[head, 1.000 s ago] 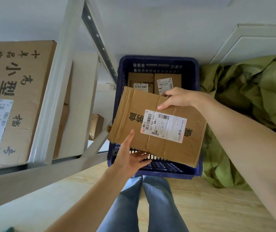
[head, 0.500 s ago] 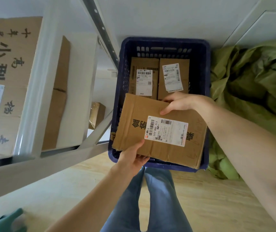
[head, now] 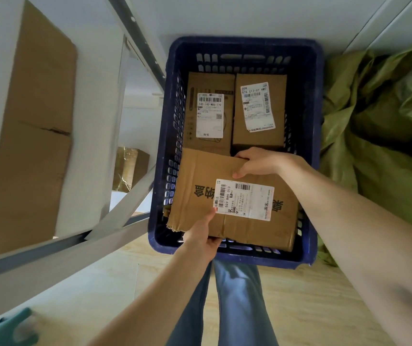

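- Left hand (head: 203, 239) grips the labelled cardboard parcel (head: 200, 196) at its near edge.
- Right hand (head: 254, 162) holds its far edge, inside the blue crate (head: 309, 151).

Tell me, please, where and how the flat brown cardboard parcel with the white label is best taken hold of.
Take the flat brown cardboard parcel by two opposite edges, coming from above: it is wide, shallow and creased, so one hand alone would likely let it sag or tip. The left hand pinches the near edge with the thumb on top; the right hand grips the far edge.
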